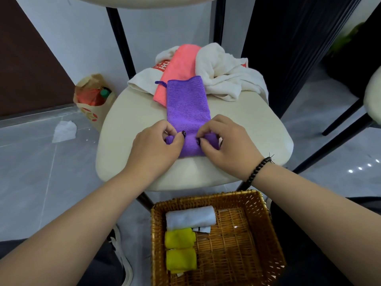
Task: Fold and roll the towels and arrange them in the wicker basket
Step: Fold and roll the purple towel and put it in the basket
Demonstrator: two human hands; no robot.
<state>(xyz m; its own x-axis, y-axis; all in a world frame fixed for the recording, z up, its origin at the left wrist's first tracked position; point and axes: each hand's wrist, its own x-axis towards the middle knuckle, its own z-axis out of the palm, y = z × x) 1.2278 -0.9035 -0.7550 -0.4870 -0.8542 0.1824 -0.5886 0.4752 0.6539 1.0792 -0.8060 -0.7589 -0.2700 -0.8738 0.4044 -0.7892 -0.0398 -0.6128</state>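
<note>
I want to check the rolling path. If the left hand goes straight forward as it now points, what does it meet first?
Likely the flat part of the purple towel that the left hand grips, then the pink towel.

A cream cushioned chair seat carries a purple towel, partly rolled at its near end, a pink towel behind and partly under it, and crumpled white towels at the back. On the grey tiled floor stand a wicker basket, a paper bag and a crumpled tissue
</note>
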